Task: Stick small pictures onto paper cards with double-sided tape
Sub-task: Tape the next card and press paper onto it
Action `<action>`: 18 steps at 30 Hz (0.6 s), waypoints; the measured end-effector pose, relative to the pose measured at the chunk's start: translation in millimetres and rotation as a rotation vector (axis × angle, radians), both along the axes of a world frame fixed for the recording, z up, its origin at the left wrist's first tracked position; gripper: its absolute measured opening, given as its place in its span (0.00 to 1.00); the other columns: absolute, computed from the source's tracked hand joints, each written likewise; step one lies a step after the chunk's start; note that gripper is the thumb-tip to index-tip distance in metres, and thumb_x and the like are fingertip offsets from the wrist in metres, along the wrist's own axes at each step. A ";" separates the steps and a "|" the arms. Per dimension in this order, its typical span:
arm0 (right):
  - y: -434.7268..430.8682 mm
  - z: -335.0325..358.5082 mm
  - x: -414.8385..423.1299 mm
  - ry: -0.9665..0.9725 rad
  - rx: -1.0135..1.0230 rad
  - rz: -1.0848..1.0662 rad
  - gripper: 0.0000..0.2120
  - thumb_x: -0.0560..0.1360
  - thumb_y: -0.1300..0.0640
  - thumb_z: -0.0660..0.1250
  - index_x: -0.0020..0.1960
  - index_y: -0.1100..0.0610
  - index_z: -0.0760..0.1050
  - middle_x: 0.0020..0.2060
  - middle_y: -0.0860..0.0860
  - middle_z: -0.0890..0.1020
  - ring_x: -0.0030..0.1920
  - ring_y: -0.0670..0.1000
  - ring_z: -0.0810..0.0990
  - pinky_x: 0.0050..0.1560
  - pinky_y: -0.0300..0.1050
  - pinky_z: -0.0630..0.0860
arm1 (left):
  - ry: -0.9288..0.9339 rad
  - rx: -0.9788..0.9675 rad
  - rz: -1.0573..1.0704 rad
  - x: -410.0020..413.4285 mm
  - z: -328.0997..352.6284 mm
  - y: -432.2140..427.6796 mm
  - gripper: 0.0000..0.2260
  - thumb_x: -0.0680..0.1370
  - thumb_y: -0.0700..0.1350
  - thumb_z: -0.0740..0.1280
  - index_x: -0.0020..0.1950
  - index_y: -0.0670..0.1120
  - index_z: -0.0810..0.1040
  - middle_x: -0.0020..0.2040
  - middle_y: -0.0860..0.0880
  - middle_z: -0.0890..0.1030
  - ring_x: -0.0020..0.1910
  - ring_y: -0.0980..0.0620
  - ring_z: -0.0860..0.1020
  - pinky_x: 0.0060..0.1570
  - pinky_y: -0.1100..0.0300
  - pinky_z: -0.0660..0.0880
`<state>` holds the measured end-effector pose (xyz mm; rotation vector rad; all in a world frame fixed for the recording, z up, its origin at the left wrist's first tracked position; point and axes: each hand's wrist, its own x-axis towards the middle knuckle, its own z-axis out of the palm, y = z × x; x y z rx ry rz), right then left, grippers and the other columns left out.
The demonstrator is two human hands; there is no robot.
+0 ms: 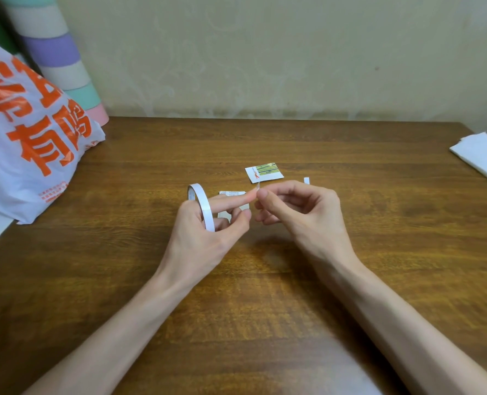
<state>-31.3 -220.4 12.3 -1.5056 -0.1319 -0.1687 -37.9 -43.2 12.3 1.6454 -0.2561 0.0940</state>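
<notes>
A white roll of double-sided tape (201, 206) hangs around the fingers of my left hand (208, 223), whose index finger points right. My right hand (299, 212) pinches a small strip of tape (257, 189) at the tip of that index finger. A small picture with green stripes and an orange mark (264, 172) lies on the table just beyond the hands. A pale paper card (232, 205) lies under my left fingers, mostly hidden. A short white strip (306, 181) shows behind my right hand.
The wooden table (265, 295) meets a beige wall at the back. A white plastic bag with orange lettering (28, 138) stands at the left, with pastel rolls (62, 67) behind it. A stack of white paper (481, 155) lies at the right edge.
</notes>
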 end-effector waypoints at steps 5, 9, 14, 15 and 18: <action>0.2 -0.9 0.4 -0.019 0.008 -0.002 0.08 0.78 0.62 0.74 0.51 0.68 0.84 0.39 0.60 0.86 0.37 0.51 0.84 0.43 0.39 0.80 | 0.063 -0.067 -0.021 -0.2 0.1 0.4 0.17 0.80 0.36 0.72 0.56 0.59 0.88 0.33 0.52 0.69 0.27 0.56 0.60 0.26 0.67 0.60; 0.0 -1.4 0.7 -0.034 -0.010 -0.021 0.07 0.77 0.63 0.75 0.50 0.67 0.83 0.40 0.64 0.86 0.36 0.52 0.83 0.43 0.39 0.80 | 0.133 -0.095 -0.060 0.5 1.8 2.2 0.15 0.80 0.38 0.72 0.58 0.58 0.88 0.38 0.47 0.71 0.29 0.53 0.61 0.27 0.65 0.61; -0.3 -1.5 1.1 -0.059 -0.044 -0.029 0.03 0.77 0.65 0.75 0.48 0.66 0.83 0.39 0.63 0.86 0.35 0.52 0.83 0.44 0.40 0.80 | 0.162 -0.097 -0.086 1.8 3.3 3.0 0.15 0.80 0.37 0.71 0.59 0.57 0.88 0.39 0.47 0.70 0.31 0.50 0.59 0.26 0.63 0.59; -0.2 -1.5 1.5 -0.065 -0.052 -0.031 0.03 0.77 0.65 0.75 0.48 0.65 0.84 0.39 0.62 0.86 0.35 0.52 0.83 0.44 0.40 0.80 | 0.159 -0.098 -0.082 1.9 3.6 3.1 0.15 0.80 0.37 0.71 0.59 0.56 0.88 0.38 0.47 0.70 0.31 0.51 0.59 0.26 0.64 0.59; 0.7 -2.3 1.6 -0.102 -0.114 -0.054 0.02 0.77 0.66 0.75 0.46 0.62 0.83 0.37 0.55 0.86 0.36 0.52 0.84 0.44 0.45 0.83 | 0.126 -0.080 -0.048 3.0 3.2 3.5 0.15 0.80 0.37 0.71 0.59 0.55 0.88 0.37 0.50 0.71 0.29 0.54 0.62 0.27 0.67 0.62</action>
